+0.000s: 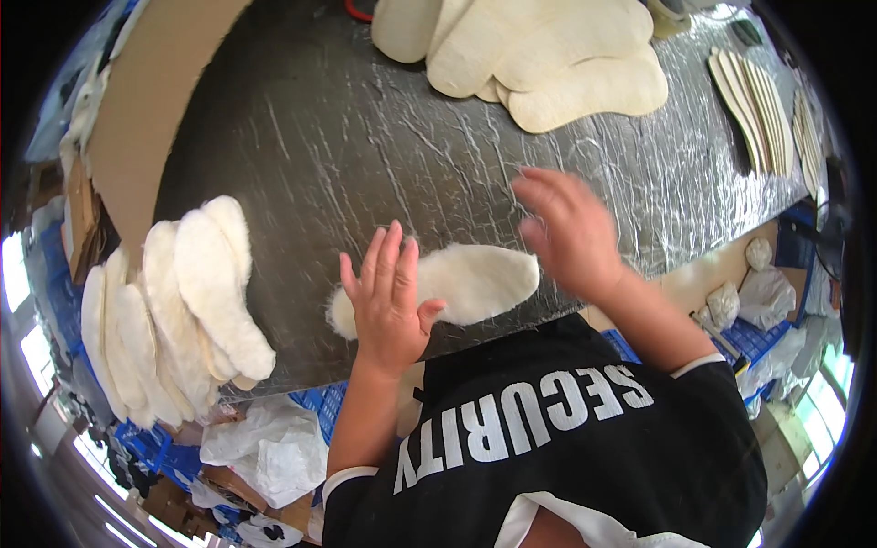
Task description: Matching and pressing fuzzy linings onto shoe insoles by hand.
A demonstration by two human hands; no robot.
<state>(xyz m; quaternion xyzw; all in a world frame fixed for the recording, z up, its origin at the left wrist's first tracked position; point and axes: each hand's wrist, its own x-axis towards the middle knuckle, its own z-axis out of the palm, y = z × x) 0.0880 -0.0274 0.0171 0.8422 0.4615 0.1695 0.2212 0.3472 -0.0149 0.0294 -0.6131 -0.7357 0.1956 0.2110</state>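
A fluffy cream insole (480, 281) lies on the table close to my body, its fleecy side up. My left hand (388, 297) rests flat over its left part, fingers stretched out and the thumb apart. Beyond the insole's right end, my right hand (571, 224) hovers with fingers partly bent and slightly blurred; nothing shows in it. To the left, several fleecy insoles (215, 283) lie overlapping in a row at the table edge. At the far side is a spread pile of smooth cream insoles (585, 91).
The table (301, 183) has a wrinkled, shiny dark covering. A brown cardboard panel (151, 110) borders its left side. Thin pale insoles (754, 110) stand fanned at the far right. Below the table are white plastic bags (274, 452) and blue crates (763, 338).
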